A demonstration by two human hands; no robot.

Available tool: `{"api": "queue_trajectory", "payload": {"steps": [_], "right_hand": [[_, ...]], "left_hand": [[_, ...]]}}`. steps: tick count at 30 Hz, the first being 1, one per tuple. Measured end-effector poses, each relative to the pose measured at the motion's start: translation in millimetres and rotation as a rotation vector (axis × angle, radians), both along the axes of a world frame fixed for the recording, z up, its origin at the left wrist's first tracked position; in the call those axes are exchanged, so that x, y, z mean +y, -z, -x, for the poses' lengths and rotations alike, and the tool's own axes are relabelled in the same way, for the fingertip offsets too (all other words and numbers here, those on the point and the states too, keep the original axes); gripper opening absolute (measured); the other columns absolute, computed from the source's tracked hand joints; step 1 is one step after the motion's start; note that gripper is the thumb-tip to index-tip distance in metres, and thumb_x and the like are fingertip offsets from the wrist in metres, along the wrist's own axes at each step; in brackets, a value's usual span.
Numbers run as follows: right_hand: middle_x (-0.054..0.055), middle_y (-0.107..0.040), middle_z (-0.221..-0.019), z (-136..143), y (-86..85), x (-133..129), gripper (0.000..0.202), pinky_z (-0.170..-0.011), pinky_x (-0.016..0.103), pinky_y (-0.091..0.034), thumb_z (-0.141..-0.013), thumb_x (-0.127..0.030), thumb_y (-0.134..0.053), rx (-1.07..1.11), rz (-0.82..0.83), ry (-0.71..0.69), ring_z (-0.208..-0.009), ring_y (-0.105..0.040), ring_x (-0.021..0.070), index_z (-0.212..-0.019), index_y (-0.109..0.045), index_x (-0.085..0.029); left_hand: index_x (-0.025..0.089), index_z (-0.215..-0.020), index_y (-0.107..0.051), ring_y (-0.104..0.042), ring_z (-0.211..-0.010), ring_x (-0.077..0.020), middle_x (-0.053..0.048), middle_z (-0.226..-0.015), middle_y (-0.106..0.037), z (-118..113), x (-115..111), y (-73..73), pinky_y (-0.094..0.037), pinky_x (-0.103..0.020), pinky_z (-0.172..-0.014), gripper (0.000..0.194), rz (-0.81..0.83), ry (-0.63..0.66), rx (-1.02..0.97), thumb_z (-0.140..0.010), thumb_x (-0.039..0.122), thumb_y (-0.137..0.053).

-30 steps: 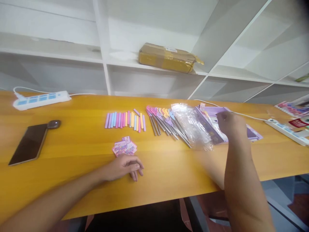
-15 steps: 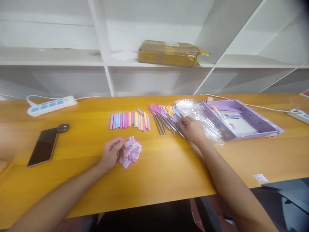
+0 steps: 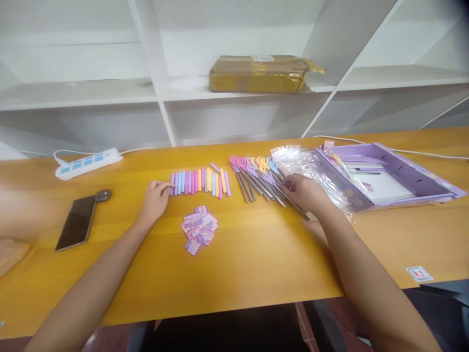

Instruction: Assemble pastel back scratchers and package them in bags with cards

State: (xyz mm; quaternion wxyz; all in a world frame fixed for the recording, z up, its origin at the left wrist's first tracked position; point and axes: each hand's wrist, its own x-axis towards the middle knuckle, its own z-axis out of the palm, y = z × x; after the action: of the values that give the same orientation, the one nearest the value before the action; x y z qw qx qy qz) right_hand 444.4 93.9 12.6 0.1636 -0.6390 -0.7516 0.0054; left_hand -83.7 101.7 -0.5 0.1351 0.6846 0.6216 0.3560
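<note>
My left hand (image 3: pixel 156 199) is at the left end of a row of pastel sticks (image 3: pixel 193 182), its fingertips pinched on the outermost purple stick (image 3: pixel 173 188). Right of that row lies a fan of thin metal rods (image 3: pixel 252 186) with pink, purple, yellow and blue claw-shaped heads, like back scratchers. At the fan's right side my right hand (image 3: pixel 306 193) is closed around one metal rod (image 3: pixel 298 209), whose lower end sticks out below the fingers; the hand hides its middle. A loose pile of small purple and pink printed cards (image 3: pixel 199 229) lies between my arms.
Crinkled clear plastic (image 3: pixel 304 166) and an open purple box (image 3: pixel 414 196) lie at the right. Leftward are a dark tablet-like device (image 3: pixel 76 222), a mouse (image 3: pixel 103 195) and a white power strip (image 3: pixel 90 164). A taped carton (image 3: pixel 258 76) sits on the shelf behind.
My left hand has moved from the cards up and left to the purple stick. My right hand has drawn a rod slightly rightward from the fan. The view has shifted a little.
</note>
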Motion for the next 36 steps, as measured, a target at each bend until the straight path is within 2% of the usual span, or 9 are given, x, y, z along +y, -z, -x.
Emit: {"api": "queue_trajectory", "payload": {"steps": [5, 10, 15, 20, 24, 27, 30, 34, 36], "right_hand": [[0.007, -0.076, -0.100, -2.3, 3.1, 2.5, 0.023, -0.076, 0.034, -0.048, -0.099, -0.039, -0.058, 0.017, -0.011, -0.009, -0.079, -0.067, 0.0198, -0.098, -0.074, -0.022], [0.007, -0.075, -0.100, -1.2, 5.9, 4.1, 0.028, -0.073, 0.033, -0.049, -0.093, -0.049, -0.072, 0.015, -0.008, -0.017, -0.080, -0.067, 0.0205, -0.100, -0.072, -0.022], [0.007, -0.075, -0.099, 4.8, 6.7, 4.0, 0.022, -0.075, 0.033, -0.050, -0.095, -0.041, -0.067, -0.009, -0.001, 0.024, -0.082, -0.069, 0.0204, -0.100, -0.074, -0.021], [0.011, -0.077, -0.107, 16.1, 6.6, 0.2, 0.026, -0.072, 0.034, -0.046, -0.094, -0.038, -0.065, -0.071, -0.015, 0.088, -0.082, -0.068, 0.0225, -0.107, -0.077, -0.020], [0.015, -0.077, -0.117, 24.7, 6.9, -0.3, 0.036, -0.070, 0.034, -0.044, -0.095, -0.034, -0.062, -0.100, -0.015, 0.138, -0.083, -0.069, 0.0245, -0.124, -0.077, -0.017], [0.018, -0.076, -0.124, 28.1, 6.9, 0.7, 0.048, -0.071, 0.035, -0.045, -0.101, -0.032, -0.055, -0.097, -0.014, 0.174, -0.083, -0.070, 0.0264, -0.145, -0.068, -0.015], [0.021, -0.074, -0.130, 29.3, 3.6, -0.9, 0.053, -0.077, 0.037, -0.049, -0.110, -0.036, -0.043, -0.073, -0.041, 0.198, -0.088, -0.072, 0.0287, -0.155, -0.061, -0.014], [0.018, -0.077, -0.114, 36.6, -8.7, -12.7, 0.063, -0.082, 0.039, -0.053, -0.110, -0.043, -0.044, 0.211, -0.210, 0.149, -0.092, -0.072, 0.0283, -0.165, -0.047, -0.012], [0.011, -0.076, -0.100, 45.6, -16.2, -21.7, 0.059, -0.083, 0.039, -0.055, -0.109, -0.046, -0.047, 0.434, -0.331, 0.134, -0.087, -0.071, 0.0253, -0.160, -0.050, -0.016]], "left_hand": [[0.023, -0.099, -0.079, -0.066, -0.109, -0.0287, -0.009, -0.104, -0.068, 5.3, 4.0, 1.0, -0.053, -0.047, -0.108, 0.033, -0.011, -0.056, 0.030, -0.104, 0.035, -0.048], [0.020, -0.102, -0.071, -0.067, -0.093, -0.0250, -0.009, -0.108, -0.067, 8.7, 9.7, 4.5, -0.057, -0.043, -0.100, 0.015, -0.011, -0.105, 0.068, -0.091, 0.027, -0.063], [0.019, -0.119, -0.063, -0.068, -0.102, -0.0283, -0.010, -0.110, -0.068, 11.8, 12.1, 10.3, -0.055, -0.048, -0.105, 0.037, -0.013, -0.169, 0.085, -0.082, 0.018, -0.067], [0.018, -0.120, -0.062, -0.069, -0.102, -0.0333, -0.010, -0.099, -0.069, 12.5, 11.5, 13.4, -0.056, -0.051, -0.102, 0.033, -0.008, -0.167, 0.088, -0.088, 0.024, -0.062], [0.020, -0.110, -0.067, -0.069, -0.111, -0.0335, -0.014, -0.109, -0.073, 11.4, 10.2, 9.3, -0.054, -0.049, -0.105, 0.024, -0.027, -0.119, 0.066, -0.098, 0.026, -0.048], [0.021, -0.106, -0.069, -0.069, -0.112, -0.0315, -0.013, -0.114, -0.074, 7.3, 4.9, 1.3, -0.052, -0.046, -0.104, 0.030, -0.060, -0.081, 0.039, -0.101, 0.025, -0.040], [0.021, -0.108, -0.071, -0.067, -0.104, -0.0278, -0.010, -0.110, -0.072, -2.2, -5.5, -8.2, -0.052, -0.042, -0.100, 0.035, -0.096, -0.016, 0.020, -0.104, 0.026, -0.037], [0.022, -0.105, -0.072, -0.064, -0.092, -0.0239, -0.007, -0.099, -0.068, -21.7, -24.3, -13.6, -0.052, -0.037, -0.089, 0.029, -0.111, 0.161, 0.032, -0.103, 0.028, -0.044], [0.021, -0.109, -0.072, -0.063, -0.089, -0.0230, -0.007, -0.100, -0.067, -31.3, -33.5, -11.8, -0.052, -0.036, -0.085, 0.027, -0.107, 0.291, 0.061, -0.102, 0.024, -0.046]]}}
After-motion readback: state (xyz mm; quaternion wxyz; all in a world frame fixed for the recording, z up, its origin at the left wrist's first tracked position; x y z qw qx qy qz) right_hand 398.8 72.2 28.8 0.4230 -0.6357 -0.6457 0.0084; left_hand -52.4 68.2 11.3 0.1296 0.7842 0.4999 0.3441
